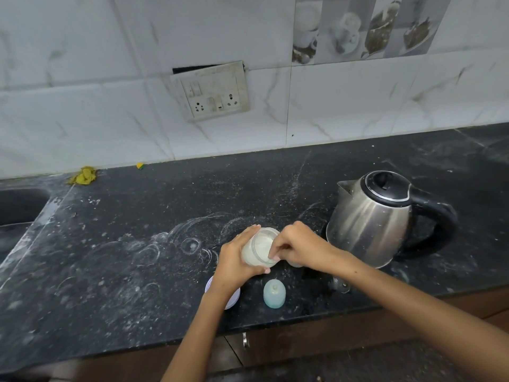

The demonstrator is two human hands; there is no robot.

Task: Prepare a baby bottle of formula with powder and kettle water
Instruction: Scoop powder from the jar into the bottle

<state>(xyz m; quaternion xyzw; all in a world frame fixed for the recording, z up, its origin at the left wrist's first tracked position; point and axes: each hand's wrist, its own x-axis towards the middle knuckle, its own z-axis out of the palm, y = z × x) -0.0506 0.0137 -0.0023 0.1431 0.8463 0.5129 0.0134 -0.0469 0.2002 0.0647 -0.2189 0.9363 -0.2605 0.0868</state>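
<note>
In the head view, the left hand [234,260] grips a tilted jar of white powder [260,248] above the near counter [110,244]. The right hand [296,248] pinches at the jar's open mouth; whether it holds a scoop cannot be told. Tipped this far, the jar could spill powder onto the already dusty counter. The capped blue bottle part [274,293] stands just near of the hands, the jar's lid [234,299] under the left wrist. The kettle [377,216] stands close on the right, where the right elbow could knock it.
</note>
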